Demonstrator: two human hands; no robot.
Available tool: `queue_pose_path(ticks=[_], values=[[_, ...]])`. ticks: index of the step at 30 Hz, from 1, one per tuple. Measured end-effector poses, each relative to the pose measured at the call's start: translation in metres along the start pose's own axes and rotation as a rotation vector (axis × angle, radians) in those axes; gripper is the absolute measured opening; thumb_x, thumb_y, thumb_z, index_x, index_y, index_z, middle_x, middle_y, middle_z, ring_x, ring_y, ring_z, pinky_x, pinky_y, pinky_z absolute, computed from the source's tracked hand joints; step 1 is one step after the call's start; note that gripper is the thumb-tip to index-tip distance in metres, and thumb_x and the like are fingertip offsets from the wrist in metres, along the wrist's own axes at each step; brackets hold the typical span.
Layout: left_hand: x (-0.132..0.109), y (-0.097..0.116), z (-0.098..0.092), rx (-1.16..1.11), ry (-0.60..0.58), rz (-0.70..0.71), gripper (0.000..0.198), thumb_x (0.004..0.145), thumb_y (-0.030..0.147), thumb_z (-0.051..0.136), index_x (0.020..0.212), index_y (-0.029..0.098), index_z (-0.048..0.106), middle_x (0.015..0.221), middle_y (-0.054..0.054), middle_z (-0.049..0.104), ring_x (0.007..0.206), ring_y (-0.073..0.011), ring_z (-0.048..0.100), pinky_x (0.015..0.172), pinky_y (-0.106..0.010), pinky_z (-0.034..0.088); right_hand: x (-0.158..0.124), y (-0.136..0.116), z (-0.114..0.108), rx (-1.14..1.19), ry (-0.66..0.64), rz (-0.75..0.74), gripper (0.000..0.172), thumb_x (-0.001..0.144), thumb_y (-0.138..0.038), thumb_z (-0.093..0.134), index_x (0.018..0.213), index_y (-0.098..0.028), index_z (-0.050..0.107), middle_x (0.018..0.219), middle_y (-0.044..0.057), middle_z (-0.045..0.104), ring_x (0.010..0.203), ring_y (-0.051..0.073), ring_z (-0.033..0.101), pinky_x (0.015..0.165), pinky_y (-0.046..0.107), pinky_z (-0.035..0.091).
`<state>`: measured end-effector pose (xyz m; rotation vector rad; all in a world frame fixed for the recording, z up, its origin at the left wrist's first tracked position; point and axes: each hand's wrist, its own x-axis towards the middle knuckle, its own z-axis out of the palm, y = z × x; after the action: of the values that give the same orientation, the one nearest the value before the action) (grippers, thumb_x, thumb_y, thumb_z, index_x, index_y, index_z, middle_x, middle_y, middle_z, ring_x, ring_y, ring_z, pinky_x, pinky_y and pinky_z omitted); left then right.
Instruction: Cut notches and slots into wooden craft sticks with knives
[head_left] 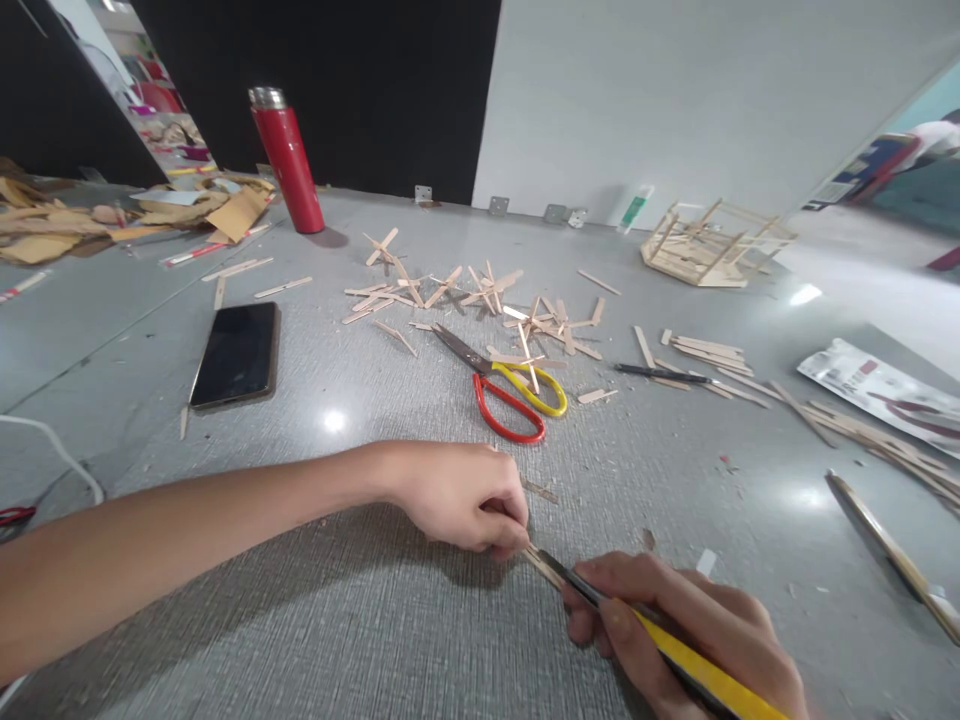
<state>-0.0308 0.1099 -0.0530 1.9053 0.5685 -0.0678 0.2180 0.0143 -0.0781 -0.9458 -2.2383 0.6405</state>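
Observation:
My left hand (469,500) pinches one end of a thin wooden stick (547,568) low over the grey tabletop. In my right hand (682,630) is a yellow-handled utility knife (675,650), its dark blade end lying along the stick close to my left fingertips. The stick's far end runs under my right fingers and is partly hidden. Just beyond my left hand lie scissors (502,385) with one red and one yellow handle loop, blades pointing away to the left.
Several cut wooden sticks (487,290) lie scattered beyond the scissors. A phone (236,352) and an upright red flask (289,165) are at left. At right are a small stick-built frame (712,245), a black pen-like tool (660,374) and a white packet (885,395).

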Motion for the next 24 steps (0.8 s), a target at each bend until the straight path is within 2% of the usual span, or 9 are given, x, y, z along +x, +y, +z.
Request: queue_pose_path(ticks=[8, 20, 22, 24], values=[[-0.0001, -0.0018, -0.0014, -0.007, -0.022, -0.002, 0.025, 0.094, 0.02, 0.055, 0.07, 0.018, 0.061, 0.056, 0.006, 0.053, 0.048, -0.008, 0.045, 0.05, -0.022, 0.036, 0.0, 0.0071, -0.0021, -0.048, -0.002, -0.08, 0.021, 0.097, -0.009, 0.052, 0.111, -0.024, 0.06, 0.067, -0.003, 0.067, 0.048, 0.011, 0.064, 0.046, 0.02, 0.05], [0.0002, -0.0001, -0.0012, -0.015, -0.024, -0.015, 0.025, 0.094, 0.018, 0.054, 0.069, 0.018, 0.06, 0.055, 0.006, 0.052, 0.048, -0.008, 0.045, 0.049, -0.022, 0.036, 0.0029, 0.003, -0.003, -0.074, -0.029, -0.017, 0.019, 0.098, -0.01, 0.051, 0.105, -0.025, 0.06, 0.063, -0.006, 0.067, 0.047, 0.01, 0.063, 0.048, 0.019, 0.05], [0.0002, 0.0005, -0.0015, -0.013, -0.022, -0.016, 0.025, 0.094, 0.018, 0.055, 0.069, 0.018, 0.06, 0.055, 0.006, 0.051, 0.048, -0.008, 0.045, 0.049, -0.022, 0.036, 0.0042, 0.0019, -0.0024, -0.088, -0.001, -0.067, 0.018, 0.098, -0.008, 0.051, 0.105, -0.023, 0.058, 0.063, -0.005, 0.066, 0.046, 0.01, 0.062, 0.045, 0.02, 0.049], [0.0004, 0.0012, -0.0018, -0.009, -0.02, -0.016, 0.025, 0.093, 0.017, 0.055, 0.07, 0.018, 0.061, 0.055, 0.007, 0.052, 0.048, -0.0077, 0.045, 0.05, -0.022, 0.036, 0.0066, 0.0003, -0.0023, -0.122, -0.029, -0.155, 0.018, 0.1, -0.008, 0.047, 0.107, -0.021, 0.057, 0.064, -0.003, 0.066, 0.044, 0.01, 0.059, 0.044, 0.021, 0.047]])
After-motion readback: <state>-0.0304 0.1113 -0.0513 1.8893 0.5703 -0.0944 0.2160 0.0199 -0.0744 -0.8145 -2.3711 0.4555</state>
